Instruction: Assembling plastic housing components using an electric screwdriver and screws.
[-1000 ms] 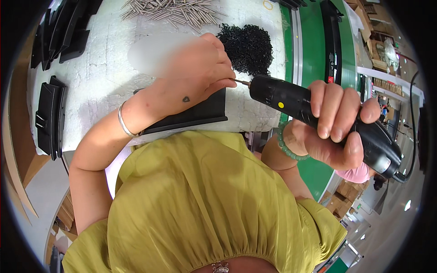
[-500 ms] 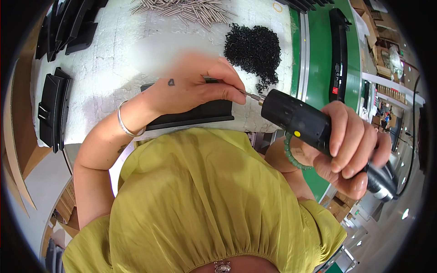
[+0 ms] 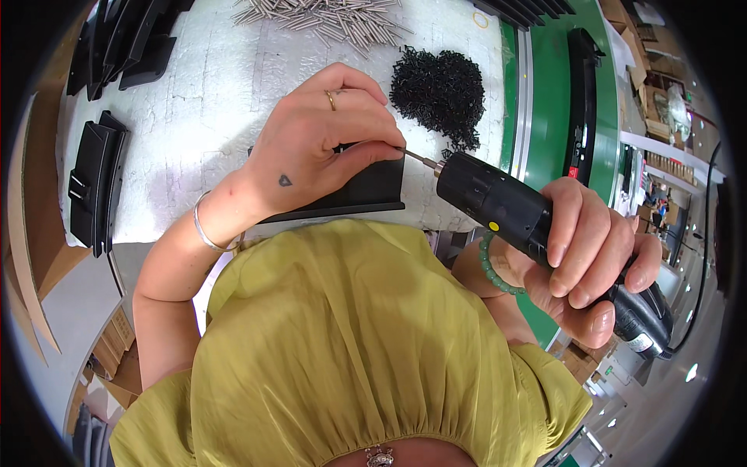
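My right hand (image 3: 595, 253) wraps round a black electric screwdriver (image 3: 498, 200), which points to the upper left. Its thin metal bit (image 3: 420, 159) reaches the fingertips of my left hand (image 3: 327, 136). Thumb and forefinger there are pinched on what looks like a small black screw (image 3: 401, 150) at the bit's tip, mostly hidden by the fingers. Beneath my left hand lies a black panel (image 3: 366, 191) with a raised front edge, partly covered by the hand. Just beyond the bit is a heap of small black screws (image 3: 437, 89).
Metal pins (image 3: 331, 19) lie piled at the far side of the white foam-covered table (image 3: 194, 101). Black parts (image 3: 97, 183) are stacked at the left, with more black pieces (image 3: 128, 47) behind. Along the right runs a green surface (image 3: 545, 93) carrying a long black part (image 3: 580, 101).
The screwdriver and my right hand have shifted slightly left. My left fingertips have moved left and now pinch at the bit's tip. The left hand, blurred before, shows sharply.
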`<state>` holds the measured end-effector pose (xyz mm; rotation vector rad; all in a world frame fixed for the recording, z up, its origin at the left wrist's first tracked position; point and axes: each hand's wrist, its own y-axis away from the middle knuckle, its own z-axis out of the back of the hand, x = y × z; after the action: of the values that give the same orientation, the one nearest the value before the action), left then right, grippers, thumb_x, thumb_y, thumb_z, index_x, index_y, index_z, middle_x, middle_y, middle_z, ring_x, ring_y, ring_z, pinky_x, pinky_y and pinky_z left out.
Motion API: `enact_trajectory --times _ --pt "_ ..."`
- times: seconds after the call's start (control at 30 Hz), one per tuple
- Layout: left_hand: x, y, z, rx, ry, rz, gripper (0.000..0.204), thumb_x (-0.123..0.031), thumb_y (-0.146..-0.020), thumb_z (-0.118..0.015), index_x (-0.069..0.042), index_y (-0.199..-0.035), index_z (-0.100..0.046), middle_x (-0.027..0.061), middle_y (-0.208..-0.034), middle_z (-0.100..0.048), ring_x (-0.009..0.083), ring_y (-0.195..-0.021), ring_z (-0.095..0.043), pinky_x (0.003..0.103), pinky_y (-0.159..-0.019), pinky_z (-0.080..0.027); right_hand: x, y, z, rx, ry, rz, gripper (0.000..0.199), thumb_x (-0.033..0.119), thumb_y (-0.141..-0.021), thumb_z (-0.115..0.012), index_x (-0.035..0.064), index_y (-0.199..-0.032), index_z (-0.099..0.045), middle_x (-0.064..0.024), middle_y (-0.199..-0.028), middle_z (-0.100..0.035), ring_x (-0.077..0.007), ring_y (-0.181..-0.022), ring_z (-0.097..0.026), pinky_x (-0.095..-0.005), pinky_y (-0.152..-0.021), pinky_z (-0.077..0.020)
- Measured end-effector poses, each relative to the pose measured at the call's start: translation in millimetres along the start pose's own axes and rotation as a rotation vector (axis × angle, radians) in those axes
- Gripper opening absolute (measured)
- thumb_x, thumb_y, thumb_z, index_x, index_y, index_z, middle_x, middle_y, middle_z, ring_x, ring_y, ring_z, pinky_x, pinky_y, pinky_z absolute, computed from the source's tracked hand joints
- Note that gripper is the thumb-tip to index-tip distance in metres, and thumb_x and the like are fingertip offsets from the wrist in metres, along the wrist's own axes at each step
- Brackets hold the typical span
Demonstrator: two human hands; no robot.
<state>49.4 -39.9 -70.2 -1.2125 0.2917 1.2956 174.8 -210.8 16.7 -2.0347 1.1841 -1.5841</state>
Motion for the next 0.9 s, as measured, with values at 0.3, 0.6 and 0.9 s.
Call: enact_trajectory --times 0.3,0.6,0.9 --pt "-21 3 0 0.021 -0.17 0.103 0.047 -0.006 -0.061 -0.076 -0.01 -0.106 -0.062 0.0099 -0.104 -0.059 0.0285 -0.102 -0.051 0.037 -0.086 -0.043 -3 1 -8 0.091 0.088 0.015 0.026 0.013 -0.071 -0.068 0.0124 -0.091 -0.051 0.0081 -0.058 -0.053 -0.0037 -0.049 -0.051 -0.0179 -0.055 -0.04" --pt "-38 51 31 0.525 -0.301 0.432 0.071 -0.021 -0.061 -0.079 -0.01 -0.125 -0.05 0.0182 -0.119 -0.05 0.0366 -0.106 -0.048 0.043 -0.092 -0.04 1 0 21 0.05 0.137 -0.034 0.032 0.016 -0.077 -0.058 0.0106 -0.105 -0.044 0.0023 -0.064 -0.047 -0.01 -0.052 -0.045 -0.026 -0.056 -0.0346" --pt "10 24 70 0.351 -0.303 0.452 0.029 -0.02 -0.08 -0.064 -0.002 -0.103 -0.063 0.0127 -0.088 -0.061 0.0304 -0.087 -0.056 0.038 -0.079 -0.045 -1 1 15 -0.025 0.143 0.03 0.03 0.016 -0.075 -0.056 0.0099 -0.103 -0.047 0.0025 -0.062 -0.046 -0.0095 -0.052 -0.044 -0.0269 -0.058 -0.0343"
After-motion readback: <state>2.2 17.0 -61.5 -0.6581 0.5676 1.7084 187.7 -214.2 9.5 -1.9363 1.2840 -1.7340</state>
